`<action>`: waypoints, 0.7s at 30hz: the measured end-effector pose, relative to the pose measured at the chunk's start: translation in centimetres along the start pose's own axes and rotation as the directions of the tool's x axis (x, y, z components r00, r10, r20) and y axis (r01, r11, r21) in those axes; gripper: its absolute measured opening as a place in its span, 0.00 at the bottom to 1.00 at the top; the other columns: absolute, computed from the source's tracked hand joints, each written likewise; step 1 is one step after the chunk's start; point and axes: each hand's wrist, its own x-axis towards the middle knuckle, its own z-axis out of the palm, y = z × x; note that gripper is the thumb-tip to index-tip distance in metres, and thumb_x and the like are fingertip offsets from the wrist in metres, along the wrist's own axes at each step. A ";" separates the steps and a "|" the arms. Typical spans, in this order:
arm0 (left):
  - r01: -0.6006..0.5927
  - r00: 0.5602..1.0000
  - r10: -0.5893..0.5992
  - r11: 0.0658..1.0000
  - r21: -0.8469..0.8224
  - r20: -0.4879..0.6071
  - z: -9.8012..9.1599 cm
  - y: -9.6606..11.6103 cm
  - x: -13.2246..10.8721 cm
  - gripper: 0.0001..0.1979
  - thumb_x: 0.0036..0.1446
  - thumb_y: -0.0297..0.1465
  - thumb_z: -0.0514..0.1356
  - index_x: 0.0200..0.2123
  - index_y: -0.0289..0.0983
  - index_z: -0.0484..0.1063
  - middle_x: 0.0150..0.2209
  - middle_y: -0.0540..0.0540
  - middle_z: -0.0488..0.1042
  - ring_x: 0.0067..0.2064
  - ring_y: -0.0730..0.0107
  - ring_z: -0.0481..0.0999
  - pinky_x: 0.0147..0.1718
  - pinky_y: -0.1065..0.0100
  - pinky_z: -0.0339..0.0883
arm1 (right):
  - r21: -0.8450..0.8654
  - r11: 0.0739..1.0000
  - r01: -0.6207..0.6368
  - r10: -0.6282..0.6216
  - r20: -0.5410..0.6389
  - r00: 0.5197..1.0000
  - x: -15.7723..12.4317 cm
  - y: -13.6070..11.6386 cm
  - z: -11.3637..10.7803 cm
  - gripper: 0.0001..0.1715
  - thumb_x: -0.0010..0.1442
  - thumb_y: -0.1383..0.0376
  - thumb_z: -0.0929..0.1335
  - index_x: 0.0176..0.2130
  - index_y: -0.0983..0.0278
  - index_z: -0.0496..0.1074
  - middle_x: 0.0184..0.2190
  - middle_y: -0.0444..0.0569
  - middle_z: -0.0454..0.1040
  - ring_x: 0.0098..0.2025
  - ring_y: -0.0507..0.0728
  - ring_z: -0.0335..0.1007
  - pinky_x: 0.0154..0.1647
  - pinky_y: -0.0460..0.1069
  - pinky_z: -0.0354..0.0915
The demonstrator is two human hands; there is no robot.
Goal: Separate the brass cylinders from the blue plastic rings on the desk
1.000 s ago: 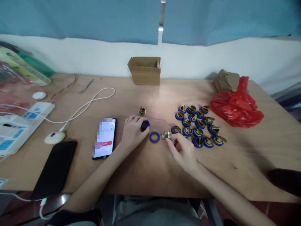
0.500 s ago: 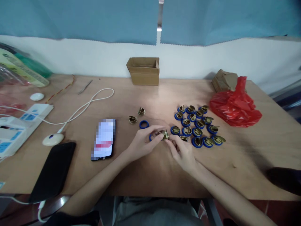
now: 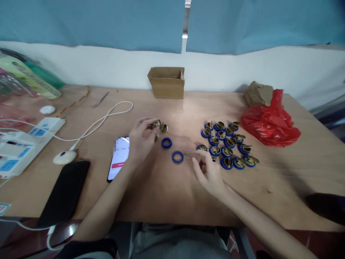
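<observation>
My left hand is raised over the wooden table, fingers pinched on a small brass fitting. It is right beside a second brass fitting, and a third lies just under the fingers. Two loose blue rings lie between my hands. My right hand rests on the table with fingers loosely apart and nothing visible in them. Its fingertips are at the near-left edge of a cluster of several brass fittings seated in blue rings.
A lit phone lies partly under my left wrist, a black phone at the near left. A power strip, white cable and white puck are left. A cardboard box stands at the back, a red plastic bag to the right.
Both hands met over a brass fitting near the nearer blue ring half a second ago. My left hand has since carried a fitting back left to the loose fittings; my right hand stayed.
</observation>
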 end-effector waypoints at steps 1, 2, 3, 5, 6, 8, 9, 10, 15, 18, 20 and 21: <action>-0.001 1.000 0.004 0.993 0.118 -0.023 -0.6 -1.0 0.6 0.11 0.62 0.29 0.61 0.47 0.40 0.76 0.49 0.42 0.77 0.47 0.61 0.79 0.51 0.58 0.73 | -0.008 1.000 -0.011 0.011 -0.011 1.000 0.0 0.1 0.0 0.12 0.69 0.66 0.64 0.53 0.61 0.63 0.22 0.36 0.63 0.17 0.48 0.58 0.18 0.44 0.54; 0.015 1.000 -0.010 0.973 0.231 -0.024 -1.0 -1.9 1.1 0.11 0.61 0.27 0.61 0.47 0.40 0.76 0.48 0.41 0.77 0.46 0.59 0.79 0.51 0.55 0.72 | -0.024 1.000 -0.021 0.020 -0.025 0.999 0.2 0.1 0.0 0.12 0.69 0.66 0.64 0.52 0.61 0.64 0.23 0.37 0.65 0.18 0.49 0.60 0.18 0.44 0.55; 0.047 0.999 -0.045 0.944 0.326 -0.012 -1.2 -2.7 1.3 0.13 0.60 0.27 0.60 0.48 0.39 0.75 0.47 0.40 0.78 0.46 0.56 0.79 0.49 0.53 0.73 | -0.050 0.998 -0.024 0.022 -0.045 0.999 0.4 0.3 -0.1 0.12 0.68 0.67 0.64 0.51 0.61 0.64 0.25 0.39 0.67 0.20 0.50 0.62 0.20 0.45 0.58; 0.091 0.992 -0.120 0.888 0.450 0.038 -1.3 -3.8 1.3 0.16 0.59 0.25 0.60 0.50 0.38 0.74 0.46 0.38 0.79 0.46 0.50 0.80 0.47 0.51 0.73 | -0.132 0.991 -0.021 0.009 -0.093 0.996 1.0 0.6 -0.7 0.10 0.67 0.67 0.64 0.49 0.62 0.66 0.31 0.45 0.71 0.28 0.53 0.69 0.28 0.47 0.65; 0.096 0.986 -0.149 0.863 0.495 0.068 -1.2 -4.1 1.1 0.16 0.58 0.24 0.59 0.50 0.37 0.73 0.46 0.36 0.80 0.46 0.48 0.80 0.47 0.50 0.72 | -0.181 0.983 -0.013 -0.008 -0.115 0.993 1.4 0.8 -1.2 0.09 0.67 0.67 0.64 0.48 0.62 0.67 0.34 0.48 0.72 0.33 0.56 0.71 0.34 0.50 0.68; 0.090 0.974 -0.189 0.827 0.554 0.125 -0.7 -4.4 0.6 0.17 0.58 0.22 0.57 0.50 0.34 0.73 0.47 0.33 0.79 0.47 0.44 0.79 0.46 0.48 0.72 | -0.258 0.966 -0.015 -0.026 -0.153 0.988 2.1 1.3 -2.2 0.08 0.66 0.66 0.64 0.46 0.63 0.68 0.39 0.53 0.72 0.42 0.61 0.71 0.42 0.55 0.68; 0.082 0.970 -0.198 0.816 0.572 0.143 -0.5 -4.4 0.4 0.17 0.57 0.22 0.56 0.50 0.33 0.72 0.47 0.31 0.79 0.47 0.43 0.79 0.45 0.48 0.72 | -0.290 0.957 -0.019 -0.029 -0.162 0.986 2.4 1.5 -2.7 0.08 0.66 0.66 0.65 0.46 0.63 0.69 0.41 0.54 0.73 0.44 0.62 0.71 0.45 0.57 0.67; 0.074 0.967 -0.200 0.809 0.583 0.156 -0.3 -4.4 0.2 0.17 0.57 0.21 0.54 0.50 0.32 0.72 0.47 0.30 0.78 0.47 0.42 0.79 0.45 0.47 0.72 | -0.325 0.945 -0.022 -0.034 -0.164 0.986 2.6 1.8 -3.2 0.08 0.65 0.65 0.66 0.45 0.63 0.70 0.41 0.54 0.73 0.45 0.63 0.70 0.46 0.58 0.66; 0.054 0.964 -0.195 0.809 0.586 0.181 0.3 -4.3 -0.5 0.22 0.57 0.19 0.51 0.54 0.29 0.69 0.49 0.27 0.77 0.51 0.40 0.78 0.48 0.45 0.71 | -0.464 0.886 0.016 -0.042 -0.046 0.998 2.6 2.9 -3.6 0.07 0.65 0.62 0.68 0.43 0.61 0.73 0.42 0.54 0.74 0.45 0.64 0.67 0.45 0.59 0.61; 0.068 0.982 -0.159 0.803 0.592 0.104 0.6 -3.8 -0.6 0.25 0.58 0.18 0.50 0.59 0.26 0.65 0.58 0.24 0.70 0.64 0.38 0.66 0.60 0.41 0.62 | -0.500 0.866 0.029 -0.043 -0.015 0.999 2.4 3.3 -3.3 0.05 0.67 0.63 0.67 0.40 0.61 0.73 0.40 0.53 0.75 0.44 0.64 0.66 0.42 0.57 0.58; 0.060 0.996 -0.091 0.816 0.575 0.025 0.8 -3.2 -0.6 0.25 0.60 0.19 0.50 0.61 0.26 0.63 0.64 0.23 0.63 0.70 0.39 0.56 0.65 0.39 0.53 | -0.491 0.871 0.024 -0.037 -0.016 0.999 2.5 3.5 -3.2 0.05 0.67 0.63 0.68 0.38 0.61 0.72 0.38 0.52 0.75 0.43 0.64 0.66 0.41 0.57 0.58; 0.044 0.999 -0.049 0.832 0.553 -0.006 0.9 -2.7 -0.7 0.23 0.62 0.21 0.49 0.61 0.26 0.64 0.65 0.24 0.62 0.71 0.40 0.54 0.65 0.38 0.52 | -0.477 0.879 0.025 -0.037 -0.016 0.999 2.6 3.5 -3.2 0.06 0.67 0.63 0.68 0.36 0.61 0.72 0.37 0.51 0.75 0.43 0.64 0.67 0.40 0.57 0.58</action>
